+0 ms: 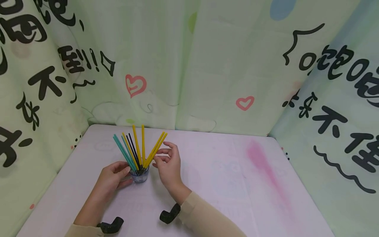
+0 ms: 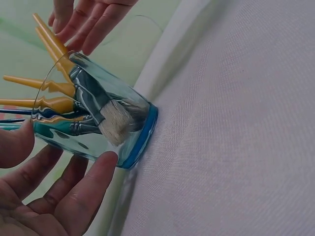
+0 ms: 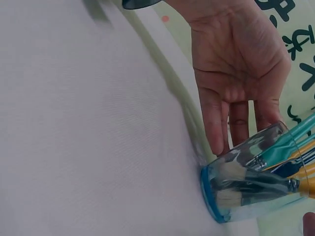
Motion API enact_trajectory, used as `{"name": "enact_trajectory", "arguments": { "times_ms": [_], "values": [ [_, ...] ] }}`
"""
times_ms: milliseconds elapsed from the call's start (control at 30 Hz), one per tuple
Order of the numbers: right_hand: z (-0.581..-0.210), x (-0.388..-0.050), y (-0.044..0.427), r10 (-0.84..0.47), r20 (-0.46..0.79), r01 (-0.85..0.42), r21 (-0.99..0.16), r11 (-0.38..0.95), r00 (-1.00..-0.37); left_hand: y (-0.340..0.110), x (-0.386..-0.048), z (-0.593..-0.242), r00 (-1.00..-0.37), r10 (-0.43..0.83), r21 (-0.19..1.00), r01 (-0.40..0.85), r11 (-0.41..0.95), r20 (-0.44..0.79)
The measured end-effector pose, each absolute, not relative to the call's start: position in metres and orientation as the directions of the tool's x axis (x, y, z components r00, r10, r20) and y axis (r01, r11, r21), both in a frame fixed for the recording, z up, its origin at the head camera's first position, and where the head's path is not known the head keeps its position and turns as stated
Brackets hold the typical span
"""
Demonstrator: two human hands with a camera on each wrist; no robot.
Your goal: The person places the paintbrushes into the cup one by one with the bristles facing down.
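A clear glass cup (image 1: 139, 176) with a blue base stands on the table, holding several paintbrushes, bristles down. Their handles are yellow (image 1: 143, 141), teal (image 1: 122, 149) and dark. My left hand (image 1: 113, 177) holds the cup from its left side, thumb near the rim and fingertips along the wall, as the left wrist view shows. On the other side, my right hand (image 1: 170, 168) is beside the two yellow handles that lean right, its fingers loosely bent around nothing. Whether a fingertip touches those handles cannot be told. In the right wrist view only a fingertip (image 3: 309, 223) of it shows.
The cup stands on a pale, cloth-covered table (image 1: 225, 184) with a pink streak (image 1: 266, 168) at the right. Green curtains (image 1: 207, 65) printed with black characters and hearts enclose the back and sides. Black curved pieces (image 1: 112, 226) sit at both wrists.
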State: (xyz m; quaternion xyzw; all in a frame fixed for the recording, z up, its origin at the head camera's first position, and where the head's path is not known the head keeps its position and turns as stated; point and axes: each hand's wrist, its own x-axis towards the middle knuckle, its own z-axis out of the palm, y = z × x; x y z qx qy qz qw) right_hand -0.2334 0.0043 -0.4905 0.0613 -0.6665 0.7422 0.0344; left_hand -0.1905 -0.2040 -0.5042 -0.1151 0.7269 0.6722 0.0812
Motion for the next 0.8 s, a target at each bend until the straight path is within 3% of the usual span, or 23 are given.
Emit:
{"name": "enact_trajectory", "arguments": {
  "times_ms": [300, 700, 800],
  "values": [
    [-0.502, -0.229, 0.029, -0.071, 0.051, -0.050, -0.999, -0.017, -0.996, -0.207, -0.193, -0.506, -0.957, -0.052, 0.951, -0.291, 0.101, -0.287],
    [-0.504, -0.217, 0.096, -0.035, 0.058, -0.067, -0.934, 0.352, -0.998, -0.209, -0.188, -0.499, -0.946, -0.077, 0.925, -0.323, 0.197, -0.314],
    [-0.501, -0.214, 0.112, -0.033, 0.083, -0.089, -0.908, 0.410, -0.996, -0.211, -0.186, -0.497, -0.946, -0.108, 0.900, -0.324, 0.291, -0.306]
  ]
}}
